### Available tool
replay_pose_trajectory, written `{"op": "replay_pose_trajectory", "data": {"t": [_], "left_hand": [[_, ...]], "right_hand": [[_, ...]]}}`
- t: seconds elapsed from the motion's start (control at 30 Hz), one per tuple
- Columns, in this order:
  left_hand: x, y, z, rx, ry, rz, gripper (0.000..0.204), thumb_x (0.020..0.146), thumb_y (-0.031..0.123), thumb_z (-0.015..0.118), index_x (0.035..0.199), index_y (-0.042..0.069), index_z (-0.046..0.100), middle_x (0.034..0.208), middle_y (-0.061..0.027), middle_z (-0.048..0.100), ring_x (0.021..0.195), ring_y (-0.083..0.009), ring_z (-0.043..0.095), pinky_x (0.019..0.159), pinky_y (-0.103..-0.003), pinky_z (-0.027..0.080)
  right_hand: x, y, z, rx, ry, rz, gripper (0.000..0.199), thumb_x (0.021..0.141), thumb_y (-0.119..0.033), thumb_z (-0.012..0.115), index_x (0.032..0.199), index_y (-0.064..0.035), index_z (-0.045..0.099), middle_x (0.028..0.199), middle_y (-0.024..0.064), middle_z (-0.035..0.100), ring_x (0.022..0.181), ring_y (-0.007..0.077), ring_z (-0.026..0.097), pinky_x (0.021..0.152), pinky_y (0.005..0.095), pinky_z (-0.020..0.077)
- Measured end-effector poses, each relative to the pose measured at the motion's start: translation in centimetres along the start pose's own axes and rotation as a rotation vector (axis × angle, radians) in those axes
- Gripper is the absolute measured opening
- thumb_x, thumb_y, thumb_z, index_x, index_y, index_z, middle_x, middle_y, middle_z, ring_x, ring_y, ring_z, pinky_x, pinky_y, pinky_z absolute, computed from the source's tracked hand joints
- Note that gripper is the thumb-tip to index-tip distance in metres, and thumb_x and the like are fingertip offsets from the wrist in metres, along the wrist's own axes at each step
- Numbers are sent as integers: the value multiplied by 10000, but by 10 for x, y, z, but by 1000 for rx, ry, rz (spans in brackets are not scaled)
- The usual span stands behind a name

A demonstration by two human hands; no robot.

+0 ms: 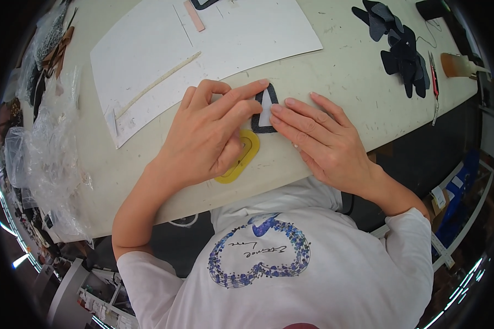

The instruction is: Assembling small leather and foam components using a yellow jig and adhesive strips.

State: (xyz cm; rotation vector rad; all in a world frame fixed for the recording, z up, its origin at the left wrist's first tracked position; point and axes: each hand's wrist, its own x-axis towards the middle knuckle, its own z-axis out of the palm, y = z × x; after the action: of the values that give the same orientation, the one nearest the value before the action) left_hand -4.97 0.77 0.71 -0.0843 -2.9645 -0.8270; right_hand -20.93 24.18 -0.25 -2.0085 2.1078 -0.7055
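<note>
A small dark frame-shaped piece [264,112], with a white insert showing in its opening, lies flat on the pale worktable [346,82] and is pinned between the fingertips of both hands. The left hand [206,134] lies palm down, its index finger stretched along the piece's upper edge and the fingers pressed together on it. The right hand [321,140] meets it from the opposite side, fingers extended and close together, tips resting on the piece's right edge and on the white insert. Just below the pinch, partly under the left hand's thumb side, lies a yellow rounded ring template [241,162]. Beyond the left hand's knuckles, a large white sheet [241,38] carries a long pale strip [156,82] and a short pink strip [194,15]. Well away past the right hand sit a heap of dark cut pieces [398,52] and a red-handled tool [433,74]. Crumpled clear plastic bags [49,159] lie far outside the left wrist.
</note>
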Motion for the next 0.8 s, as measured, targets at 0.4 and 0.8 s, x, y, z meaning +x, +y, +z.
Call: {"op": "replay_pose_trajectory", "data": {"t": [0.4, 0.8], "left_hand": [[-15, 10, 4, 136, -69, 26, 652, 1042, 273, 603, 1666, 119, 497, 1737, -77, 474, 1598, -340, 406, 1322, -514, 267], [-35, 13, 7, 269, -104, 9, 978, 963, 790, 553, 1700, 154, 460, 1763, -30, 434, 1651, -331, 337, 1361, -596, 181]], "right_hand": [[-6, -11, -8, 131, -53, 57, 674, 927, -136, 753, 1582, -99, 596, 1658, 81, 560, 1515, 274, 530, 1299, 507, 344], [-4, -15, -11, -2, -209, 70, 706, 960, -223, 738, 1634, -121, 553, 1710, 52, 509, 1590, 266, 441, 1345, 532, 250]]}}
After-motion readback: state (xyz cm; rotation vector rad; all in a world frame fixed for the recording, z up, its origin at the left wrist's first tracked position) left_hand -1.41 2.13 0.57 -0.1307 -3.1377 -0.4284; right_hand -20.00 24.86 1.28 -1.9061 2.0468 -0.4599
